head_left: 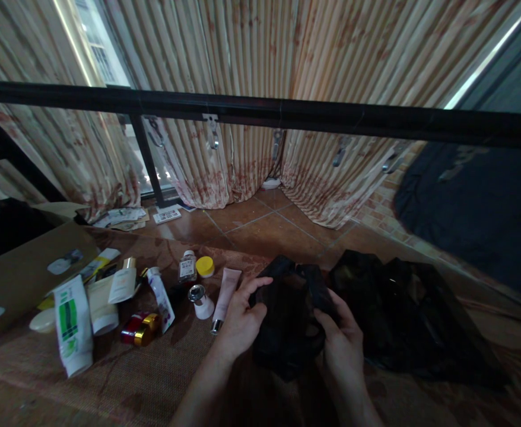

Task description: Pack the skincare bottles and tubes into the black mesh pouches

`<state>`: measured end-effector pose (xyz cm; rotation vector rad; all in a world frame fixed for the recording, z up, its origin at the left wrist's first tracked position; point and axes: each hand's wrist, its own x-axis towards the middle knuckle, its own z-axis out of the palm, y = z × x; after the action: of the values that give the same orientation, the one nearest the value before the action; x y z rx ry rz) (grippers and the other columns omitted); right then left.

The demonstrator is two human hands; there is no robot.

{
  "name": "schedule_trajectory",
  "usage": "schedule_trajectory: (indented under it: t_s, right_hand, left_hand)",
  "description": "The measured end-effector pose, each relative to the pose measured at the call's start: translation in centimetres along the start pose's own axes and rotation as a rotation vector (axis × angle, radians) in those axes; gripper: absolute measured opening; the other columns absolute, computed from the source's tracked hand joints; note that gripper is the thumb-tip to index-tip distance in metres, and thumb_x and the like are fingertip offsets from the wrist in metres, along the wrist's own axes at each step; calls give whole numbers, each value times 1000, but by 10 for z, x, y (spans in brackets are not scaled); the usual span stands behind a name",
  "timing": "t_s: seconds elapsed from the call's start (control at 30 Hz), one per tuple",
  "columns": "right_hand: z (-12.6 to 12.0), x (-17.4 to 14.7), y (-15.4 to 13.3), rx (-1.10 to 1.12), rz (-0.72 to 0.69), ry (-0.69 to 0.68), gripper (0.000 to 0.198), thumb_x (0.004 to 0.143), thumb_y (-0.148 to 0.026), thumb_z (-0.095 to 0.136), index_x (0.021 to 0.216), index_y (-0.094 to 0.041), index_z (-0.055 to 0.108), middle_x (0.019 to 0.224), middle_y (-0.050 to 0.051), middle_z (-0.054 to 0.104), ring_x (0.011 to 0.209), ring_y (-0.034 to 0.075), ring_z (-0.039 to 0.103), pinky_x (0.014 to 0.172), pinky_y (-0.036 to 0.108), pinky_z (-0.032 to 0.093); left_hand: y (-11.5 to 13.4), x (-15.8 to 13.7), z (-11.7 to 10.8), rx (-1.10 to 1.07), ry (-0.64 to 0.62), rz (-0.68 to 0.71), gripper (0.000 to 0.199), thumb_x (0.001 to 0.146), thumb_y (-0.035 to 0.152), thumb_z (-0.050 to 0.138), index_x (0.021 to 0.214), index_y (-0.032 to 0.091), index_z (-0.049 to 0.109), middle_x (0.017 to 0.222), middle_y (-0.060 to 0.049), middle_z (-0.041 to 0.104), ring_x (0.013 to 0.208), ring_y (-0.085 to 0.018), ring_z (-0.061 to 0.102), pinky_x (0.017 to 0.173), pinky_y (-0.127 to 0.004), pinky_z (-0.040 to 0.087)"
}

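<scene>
Between my hands is a soft black pouch (287,350), its top edges pulled apart around a dark opening. On its left side my left hand (245,311) is closed, thumb and fingers pinching the edge. My right hand (343,332) grips the opposite edge the same way. What lies inside the pouch is too dark to make out. A pink tube (226,296) rests just left of my left hand, and a white bottle with a silver cap (202,303) stands beside it. Right of my right hand lies dark, shiny black material (389,314), perhaps bags.
Left on the brown cloth (162,367) are a white-green tube (71,326), a red-gold jar (140,329), a yellow-lidded jar (205,267) and several other cosmetics. A cardboard box (33,276) stands far left. A black rail (260,110) crosses before the curtains (242,53).
</scene>
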<state>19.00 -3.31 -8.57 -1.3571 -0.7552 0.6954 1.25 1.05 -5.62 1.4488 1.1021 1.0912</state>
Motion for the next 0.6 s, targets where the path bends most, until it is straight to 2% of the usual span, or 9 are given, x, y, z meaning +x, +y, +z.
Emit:
schedule_trajectory:
  t_s: [0.2,0.33,0.47,0.6]
  right_hand:
    - [2,-4,1,10,-34,20,50,76,-33,66,126,-26,61,129,6,63,119,28,58,103,49,41]
    - [3,-7,-3,-39,-122,35,48,79,-32,65,126,-27,61,131,5,62,121,26,56,107,49,38]
    - [3,-7,-7,-92,-202,3,32,80,-33,63,111,-26,71,123,6,65,117,26,58,105,47,39]
    - [1,-6,-9,-126,-204,-12,22,79,-36,65,94,-25,75,121,7,65,117,27,57,103,46,39]
  left_hand:
    - [1,0,-1,27,12,43,54,67,4,46,113,24,67,116,-2,64,107,-20,57,97,-35,42]
    - [2,0,0,18,6,34,54,68,4,45,113,23,66,116,-2,64,109,-20,57,99,-36,41]
    - [3,-1,1,14,11,15,53,68,4,45,113,23,66,114,-2,64,107,-20,57,97,-35,42]
    - [3,0,1,8,16,22,54,67,4,45,112,23,66,112,-2,64,104,-20,58,95,-34,44]
